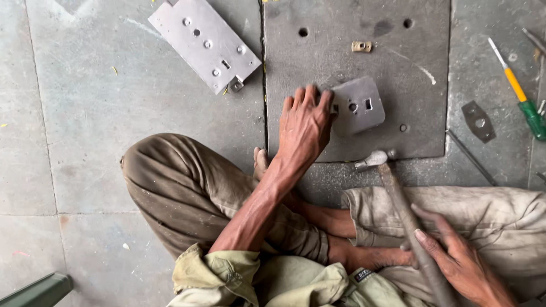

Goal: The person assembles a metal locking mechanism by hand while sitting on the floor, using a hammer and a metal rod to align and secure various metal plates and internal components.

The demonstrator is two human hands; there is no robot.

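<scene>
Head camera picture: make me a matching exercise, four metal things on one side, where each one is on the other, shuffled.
1. hammer
2. small square plate
3. long lock case
4. screwdriver

A. far right, on the floor
B. under the left hand, on the thick steel slab
C. upper left, on the floor
D. gripped in the right hand

Pairs: 1-D, 2-B, 3-C, 4-A

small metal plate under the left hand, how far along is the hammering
Done: small metal plate already has its holes and lies flat on the steel slab. In hand: left hand steadies it; right hand holds the hammer, its head off the plate. Left: no blow is landing now.
</scene>
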